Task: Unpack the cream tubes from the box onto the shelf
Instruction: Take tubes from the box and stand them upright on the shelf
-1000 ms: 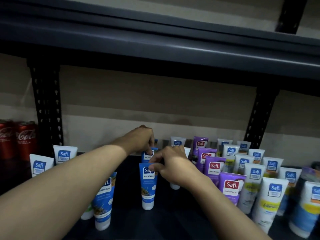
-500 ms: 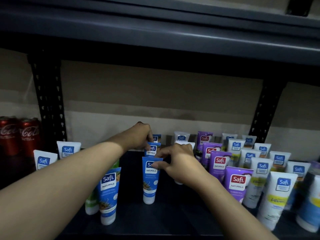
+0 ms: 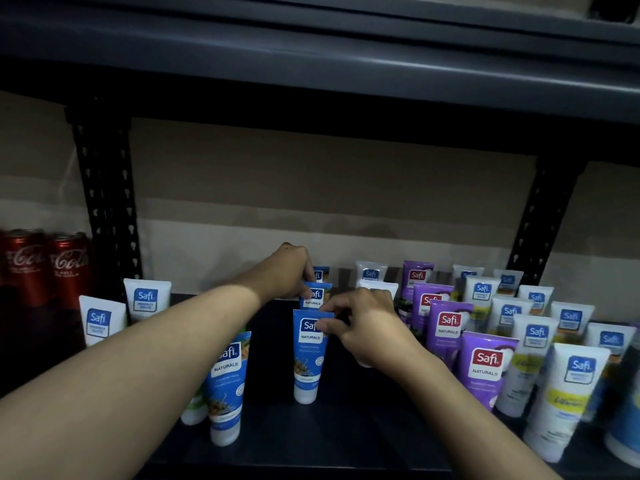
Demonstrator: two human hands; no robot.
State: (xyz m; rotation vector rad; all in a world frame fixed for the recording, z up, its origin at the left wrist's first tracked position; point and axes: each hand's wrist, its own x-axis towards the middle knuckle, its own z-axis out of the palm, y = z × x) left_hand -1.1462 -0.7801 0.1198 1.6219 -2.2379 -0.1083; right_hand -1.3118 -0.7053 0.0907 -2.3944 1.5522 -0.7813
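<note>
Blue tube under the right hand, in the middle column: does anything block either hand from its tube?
Nothing visible does. The right hand already pinches the top of the front blue tube, and the left hand grips the blue tube behind it. Both tubes stand on the shelf.

blue tubes (image 3: pixel 309 355), purple tubes (image 3: pixel 485 368), white tubes (image 3: pixel 147 299), red cans (image 3: pixel 69 265), black shelf (image 3: pixel 311 441)

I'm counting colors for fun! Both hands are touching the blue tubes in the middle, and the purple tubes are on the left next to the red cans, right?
Almost. The head view shows the purple tubes on the right, among the white ones. Beside the red cans stand white tubes. The left hand and right hand do touch the blue tubes.
</note>
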